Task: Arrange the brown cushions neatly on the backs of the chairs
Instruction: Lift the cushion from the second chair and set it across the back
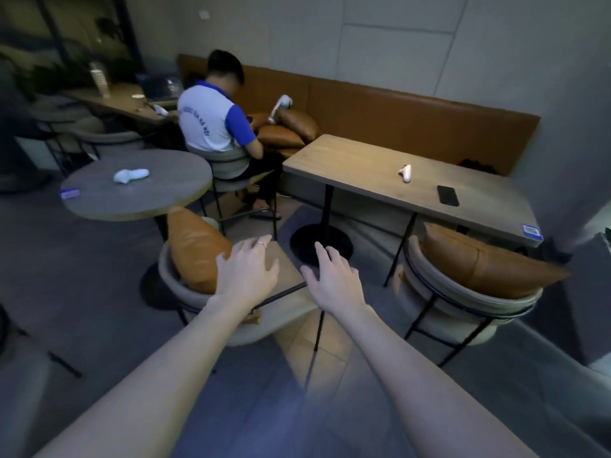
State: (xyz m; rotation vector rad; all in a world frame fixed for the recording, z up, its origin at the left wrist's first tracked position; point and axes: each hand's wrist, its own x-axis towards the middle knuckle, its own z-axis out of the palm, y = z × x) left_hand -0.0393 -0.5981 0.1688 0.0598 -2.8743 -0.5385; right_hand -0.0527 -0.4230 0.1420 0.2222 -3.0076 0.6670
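A brown cushion [195,249] stands upright against the curved back of the near chair [172,285] at centre left. My left hand [246,269] is spread open just right of that cushion, thumb beside its edge, holding nothing. Over the chair's seat, my right hand [334,276] hovers with fingers apart and empty. A second brown cushion [486,262] lies along the back of the right-hand chair [463,305]. Two more brown cushions [287,128] are piled on the bench at the back.
A person in a white and blue shirt [211,123] sits on a chair behind. A round grey table [132,193] stands at left, a rectangular wooden table [380,180] with a black phone [448,195] and a white controller [406,173] at right. A brown bench [413,123] lines the wall.
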